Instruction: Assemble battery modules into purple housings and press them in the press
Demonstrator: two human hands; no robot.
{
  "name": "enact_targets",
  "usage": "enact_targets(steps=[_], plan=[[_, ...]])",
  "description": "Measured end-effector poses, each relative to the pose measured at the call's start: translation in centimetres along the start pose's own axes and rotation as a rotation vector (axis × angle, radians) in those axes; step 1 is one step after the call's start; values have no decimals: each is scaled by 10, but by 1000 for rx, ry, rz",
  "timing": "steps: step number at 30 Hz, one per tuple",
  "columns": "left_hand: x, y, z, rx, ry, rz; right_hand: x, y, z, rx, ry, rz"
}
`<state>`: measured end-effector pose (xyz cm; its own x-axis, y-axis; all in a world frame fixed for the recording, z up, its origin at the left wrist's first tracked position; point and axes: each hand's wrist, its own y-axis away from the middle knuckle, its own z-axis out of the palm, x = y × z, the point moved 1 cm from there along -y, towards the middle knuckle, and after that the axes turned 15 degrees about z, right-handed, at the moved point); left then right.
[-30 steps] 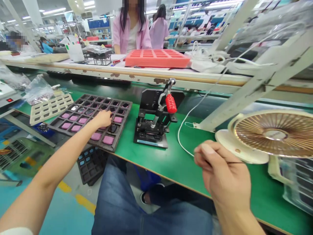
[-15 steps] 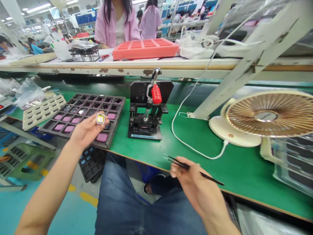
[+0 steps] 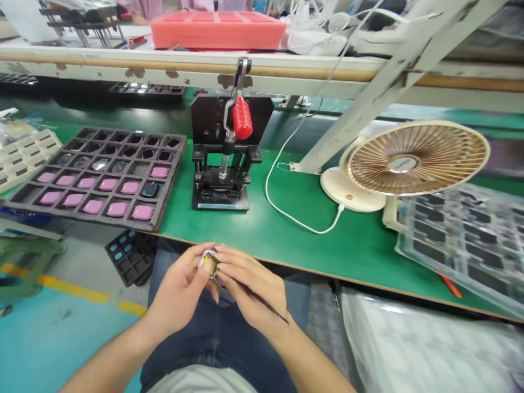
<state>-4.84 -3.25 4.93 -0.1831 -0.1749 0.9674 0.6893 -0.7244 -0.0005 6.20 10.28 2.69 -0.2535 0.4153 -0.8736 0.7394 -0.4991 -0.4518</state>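
Observation:
Above my lap, my left hand (image 3: 186, 286) grips a small squarish watch case (image 3: 208, 265) with a yellow patch inside, the thumb lying across it. My right hand (image 3: 251, 284) is closed around dark tweezers (image 3: 262, 300), and its fingertips meet the case's right side. The tips of the tweezers are hidden among the fingers at the case. Behind my hands, on the green bench, stands a black toggle press (image 3: 223, 180) with a red handle (image 3: 242, 118). To the left lies a dark foam tray (image 3: 174, 180) holding several pink and black watch-like pieces.
A cream fan (image 3: 409, 164) stands at the right, its white cable (image 3: 295, 221) looping over the green bench (image 3: 229, 232). Clear plastic trays (image 3: 470, 240) lie at the far right. A red tray (image 3: 216, 33) rests on the shelf above. Black trays (image 3: 131, 254) sit low beside my left leg.
My left hand has brought the watch case right and down from over the foam tray to my lap. My right hand with the tweezers has moved left to meet it. The view has tilted down.

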Motion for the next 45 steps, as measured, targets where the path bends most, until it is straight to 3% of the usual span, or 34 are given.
enact_targets(steps=[10, 14, 18, 23, 26, 28, 31, 35, 37, 40, 42, 45], plan=[[-7, 6, -3, -15, -143, -1, 5, 2, -1, -50, 29, -7], [-9, 5, -2, -18, -44, -14, 10, 7, -1, -57, 54, -49], [-15, 4, -2, -15, 134, -75, 16, 13, -1, 16, 38, -68], [-20, -1, -3, -14, 397, -174, 21, 21, 4, 110, -30, 32], [-19, -5, -3, 22, 472, -243, 20, 27, -1, 209, -48, 131], [-19, -7, -4, 59, 469, -282, 19, 22, -17, 345, 3, 168], [-19, -7, -7, 107, 441, -316, 23, -17, -61, 582, 141, 200], [-25, -3, -4, 81, 419, -329, 53, -112, -135, 721, 320, 187], [-30, 2, -1, 63, 420, -348, 77, -157, -160, 705, 454, 174], [-36, 14, 1, 59, 444, -383, 113, -197, -173, 502, 766, 261], [-39, 22, -1, 69, 460, -399, 130, -204, -173, 373, 867, 340], [-44, 29, -8, 91, 466, -409, 141, -198, -172, 299, 890, 397]])
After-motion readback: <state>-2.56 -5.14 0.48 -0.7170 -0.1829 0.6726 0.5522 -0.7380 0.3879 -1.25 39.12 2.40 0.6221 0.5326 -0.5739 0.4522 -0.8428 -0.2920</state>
